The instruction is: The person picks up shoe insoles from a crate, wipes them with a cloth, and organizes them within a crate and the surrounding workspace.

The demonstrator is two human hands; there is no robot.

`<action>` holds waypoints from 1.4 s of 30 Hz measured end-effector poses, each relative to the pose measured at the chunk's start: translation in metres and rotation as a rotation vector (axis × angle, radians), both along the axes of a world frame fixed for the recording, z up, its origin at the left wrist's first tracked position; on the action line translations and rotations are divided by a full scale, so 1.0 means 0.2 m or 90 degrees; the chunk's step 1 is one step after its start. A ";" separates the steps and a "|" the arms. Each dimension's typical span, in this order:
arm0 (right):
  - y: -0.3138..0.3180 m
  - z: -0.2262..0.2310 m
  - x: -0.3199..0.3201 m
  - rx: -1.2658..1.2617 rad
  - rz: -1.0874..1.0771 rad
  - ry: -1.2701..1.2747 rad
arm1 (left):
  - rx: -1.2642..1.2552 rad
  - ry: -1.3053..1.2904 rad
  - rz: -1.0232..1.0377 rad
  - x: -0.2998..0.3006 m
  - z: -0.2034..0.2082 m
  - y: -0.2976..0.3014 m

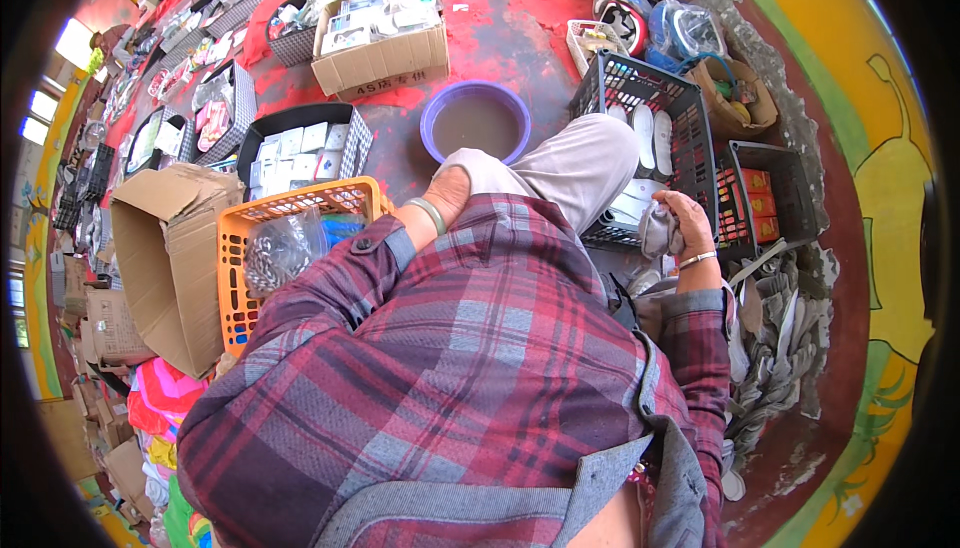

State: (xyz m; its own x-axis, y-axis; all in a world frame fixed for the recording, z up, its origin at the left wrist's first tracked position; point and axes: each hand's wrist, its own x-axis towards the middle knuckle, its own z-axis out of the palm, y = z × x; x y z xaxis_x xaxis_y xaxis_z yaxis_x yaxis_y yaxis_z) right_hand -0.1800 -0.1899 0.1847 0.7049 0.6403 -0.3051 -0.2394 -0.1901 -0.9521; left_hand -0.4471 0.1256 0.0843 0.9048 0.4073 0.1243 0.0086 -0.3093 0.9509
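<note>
My right hand (688, 220) is closed around a crumpled grey cloth (660, 232), at the near edge of a black plastic crate (700, 133). White sole-shaped pieces (652, 138) stand in that crate, with flat white items below them. My left hand (448, 194) rests against my bent left knee, and its fingers are hidden from sight. Just beyond that knee stands a round purple basin (432, 120) of murky grey-brown water (475, 126). A large pile of grey sole-shaped pieces (780, 338) lies beside my right forearm.
An orange basket (232, 283) with bagged items and a cardboard box (165, 258) stand at my left. Ahead are a patterned bin (350, 153) of small white boxes and a filled carton (385, 70). At right, a dark crate (795, 163) holds red boxes, near a painted wall (895, 238).
</note>
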 end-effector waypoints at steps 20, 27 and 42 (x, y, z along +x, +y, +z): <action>0.06 -0.02 0.00 -0.076 0.040 -0.003 | 0.200 0.195 -0.318 0.10 0.42 -0.15; 0.06 -0.08 0.03 -0.074 0.039 -0.002 | 0.241 0.218 -0.226 -0.13 0.41 -0.09; 0.05 -0.08 0.01 -0.109 0.034 0.000 | 0.221 0.194 -0.321 -0.12 0.49 -0.10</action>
State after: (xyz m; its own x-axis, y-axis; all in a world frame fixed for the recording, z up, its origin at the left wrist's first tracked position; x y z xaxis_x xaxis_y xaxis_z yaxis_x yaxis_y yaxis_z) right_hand -0.1775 -0.1793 0.1689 0.6717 0.6153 -0.4126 -0.2245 -0.3617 -0.9049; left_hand -0.4702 0.1056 0.1828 0.9887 -0.0911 -0.1193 0.0352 -0.6319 0.7742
